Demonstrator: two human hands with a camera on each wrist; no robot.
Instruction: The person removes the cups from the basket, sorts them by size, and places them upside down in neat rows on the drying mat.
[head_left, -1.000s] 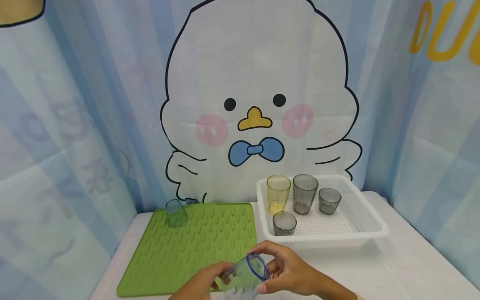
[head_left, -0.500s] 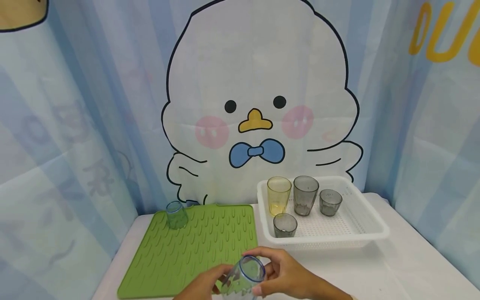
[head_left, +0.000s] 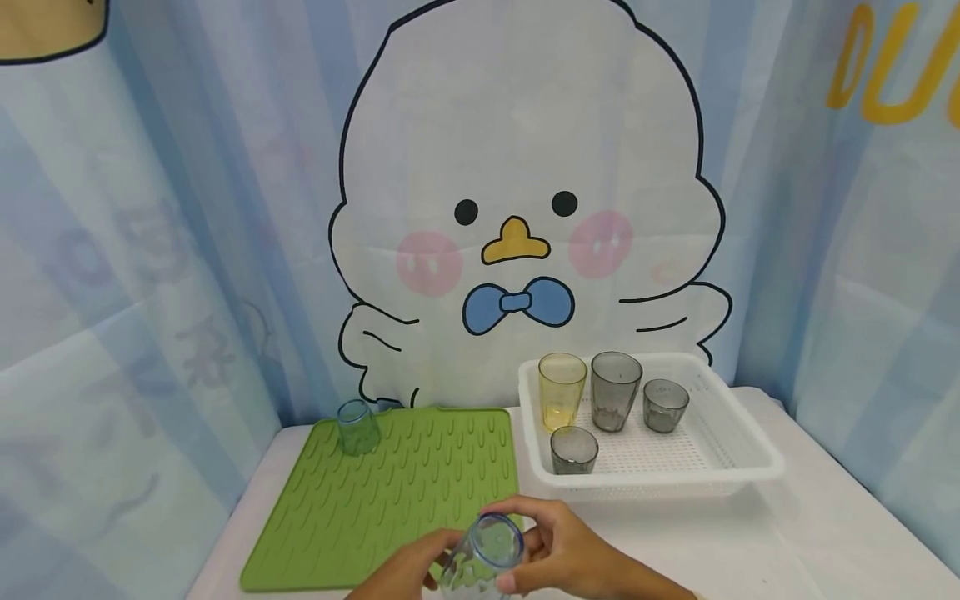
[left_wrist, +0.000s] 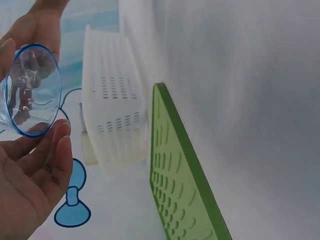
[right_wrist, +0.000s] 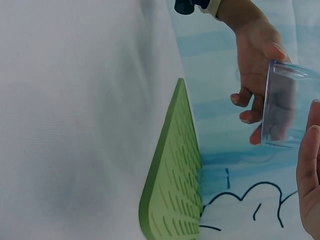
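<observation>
Inside pale blue-striped curtains (head_left: 832, 292), my left hand (head_left: 405, 568) and right hand (head_left: 564, 550) pinch a tilted, blue-rimmed glass (head_left: 474, 568) near the front right corner of the green mat (head_left: 427, 483), while a white basket (head_left: 667, 478) stands toward the worktop's (head_left: 757, 542) far edge.

Left hand (head_left: 407, 568), right hand (head_left: 564, 550), glass (head_left: 480, 557) held between

Between the fingers (head_left: 525, 506), the clear glass (head_left: 474, 570) has a blue rim. Beyond them to the left: a green dash-patterned mat (head_left: 420, 483) and a bluish glass (head_left: 358, 433); to the right: a white basket (head_left: 660, 478), a yellow glass (head_left: 562, 392) and three grey glasses (head_left: 615, 396). Farthest off, a blue-striped curtain (head_left: 300, 167) shows a white bird (head_left: 517, 125).
</observation>
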